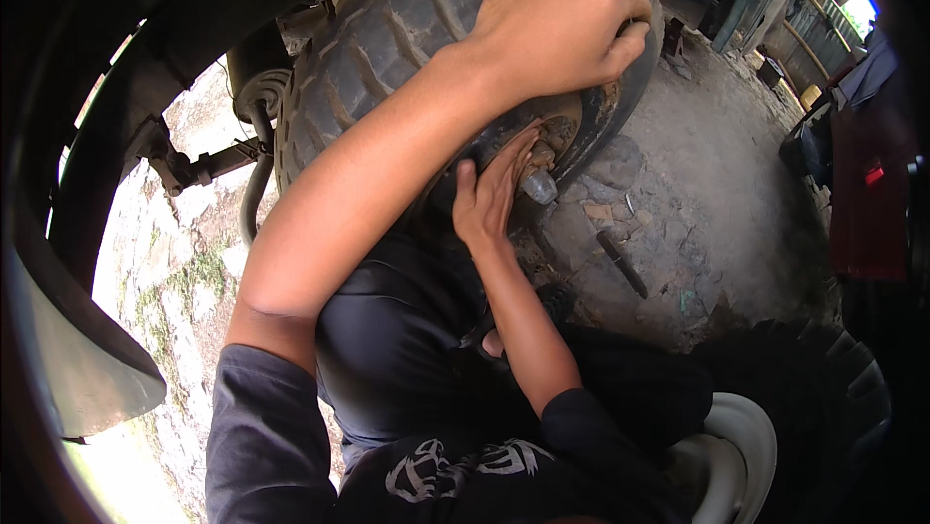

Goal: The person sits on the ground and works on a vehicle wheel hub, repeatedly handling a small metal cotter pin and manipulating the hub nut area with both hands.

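A large, dusty black tyre [358, 69] with deep tread blocks stands upright ahead of me. My left hand [567, 25] reaches over it to the outer sidewall, fingers curled closed. What they grip, if anything, is hidden from this side. Lower down, my right hand [494, 185] lies with fingers stretched out along the wheel's centre. Its fingertips are beside the worn metal hub [539, 183], which sticks out from the rusty rim opening. My left forearm hides part of the tyre and rim.
A dark flat bar [621, 263] lies on the dusty ground [717, 166] among stone bits. At lower right are a pale wheel rim [760, 442] and another tyre [852, 379]. Vehicle framework [208, 168] and a hose [254, 200] sit left of the tyre.
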The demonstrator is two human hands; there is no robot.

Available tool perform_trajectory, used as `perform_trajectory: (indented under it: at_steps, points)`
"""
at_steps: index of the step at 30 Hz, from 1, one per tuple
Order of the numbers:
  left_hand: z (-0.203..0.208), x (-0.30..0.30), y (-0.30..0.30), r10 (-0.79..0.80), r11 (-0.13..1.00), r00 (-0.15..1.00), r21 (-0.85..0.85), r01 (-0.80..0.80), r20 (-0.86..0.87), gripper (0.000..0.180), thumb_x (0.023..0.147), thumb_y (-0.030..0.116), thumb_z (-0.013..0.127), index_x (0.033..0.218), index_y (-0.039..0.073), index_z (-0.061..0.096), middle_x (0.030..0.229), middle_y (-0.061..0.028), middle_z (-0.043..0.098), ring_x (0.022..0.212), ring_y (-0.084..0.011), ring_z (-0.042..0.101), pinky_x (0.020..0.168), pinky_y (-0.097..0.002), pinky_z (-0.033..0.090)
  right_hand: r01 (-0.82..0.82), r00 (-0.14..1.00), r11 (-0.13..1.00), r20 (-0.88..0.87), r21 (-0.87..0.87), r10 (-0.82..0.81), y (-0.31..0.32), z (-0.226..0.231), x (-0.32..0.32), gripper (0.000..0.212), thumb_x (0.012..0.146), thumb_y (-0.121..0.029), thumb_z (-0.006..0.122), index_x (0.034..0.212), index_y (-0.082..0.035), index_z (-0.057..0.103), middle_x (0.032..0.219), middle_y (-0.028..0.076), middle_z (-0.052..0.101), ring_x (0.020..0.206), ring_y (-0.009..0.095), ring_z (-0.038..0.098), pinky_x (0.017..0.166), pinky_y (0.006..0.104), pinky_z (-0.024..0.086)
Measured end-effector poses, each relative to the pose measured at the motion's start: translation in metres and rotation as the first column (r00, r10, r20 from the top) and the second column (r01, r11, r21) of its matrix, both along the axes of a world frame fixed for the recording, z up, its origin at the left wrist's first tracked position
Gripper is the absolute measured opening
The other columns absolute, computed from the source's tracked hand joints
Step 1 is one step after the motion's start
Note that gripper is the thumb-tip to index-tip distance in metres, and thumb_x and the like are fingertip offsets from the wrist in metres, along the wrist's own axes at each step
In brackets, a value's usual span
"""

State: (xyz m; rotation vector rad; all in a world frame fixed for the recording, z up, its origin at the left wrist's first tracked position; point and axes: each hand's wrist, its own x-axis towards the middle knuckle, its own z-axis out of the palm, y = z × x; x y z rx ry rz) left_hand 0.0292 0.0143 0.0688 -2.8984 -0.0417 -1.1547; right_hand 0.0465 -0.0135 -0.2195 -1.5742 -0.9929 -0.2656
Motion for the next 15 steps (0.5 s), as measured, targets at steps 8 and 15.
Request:
perform_trajectory:
  at_steps: [8,15]
  points:
    - [0.042,-0.01,0.032,-0.142,0.961,0.947,0.269,0.063,0.287,0.04,0.097,0.021,0.073,0.133,0.003,0.073,0.136,-0.0235,0.069,0.126,-0.0404,0.067,0.117,-0.0526,0.049,0.049,0.999,0.999,-0.007,0.008,-0.049,0.01,0.016,0.006,0.124,0.11,-0.073,0.046,0.169,0.019,-0.012,0.179,0.045,-0.001,0.168,0.06,0.001,0.138,0.0636,0.005]
    - [0.046,-0.002,0.019,0.233,0.972,0.958,0.072,-0.224,-0.165,0.073,0.095,0.045,0.082,0.155,0.007,0.065,0.159,-0.0261,0.059,0.151,-0.044,0.054,0.128,-0.0573,0.042,-0.012,0.999,1.0,0.051,0.027,0.011,0.002,0.0,-0.008,0.12,0.112,-0.069,0.048,0.169,0.019,-0.012,0.18,0.044,0.001,0.169,0.058,0.007,0.138,0.0615,0.011]
